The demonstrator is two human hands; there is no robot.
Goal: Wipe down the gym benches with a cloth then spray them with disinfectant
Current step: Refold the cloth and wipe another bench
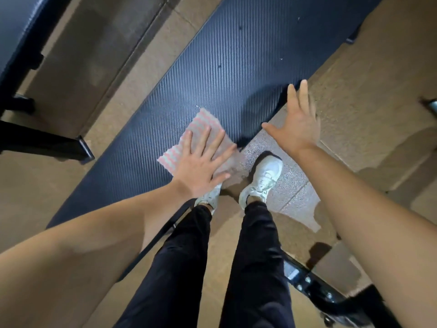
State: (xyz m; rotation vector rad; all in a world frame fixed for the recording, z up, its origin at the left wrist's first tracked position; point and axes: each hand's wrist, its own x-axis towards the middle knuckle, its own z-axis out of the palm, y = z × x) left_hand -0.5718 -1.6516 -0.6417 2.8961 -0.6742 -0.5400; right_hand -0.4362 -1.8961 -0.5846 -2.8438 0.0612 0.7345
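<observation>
Tan gym floor [369, 74] fills the field. Dark bench [236, 55], weave-textured, runs from 7 to 1 o'clock; a second bench [14, 31] lies at 10 o'clock. Left hand [201, 162], fingers straight and spread, presses a pink-striped cloth [203, 121] flat on the bench pad at centre, near its right edge. Right hand [295, 124], fingers wide and holding nothing, is at 2 o'clock from the cloth, by the bench edge; whether it touches cannot be told. Step judged: wiping. The next move probably calls for a firm sweep toward 1 o'clock along the pad. No disinfectant is in view. No brand, label or writing is legible.
</observation>
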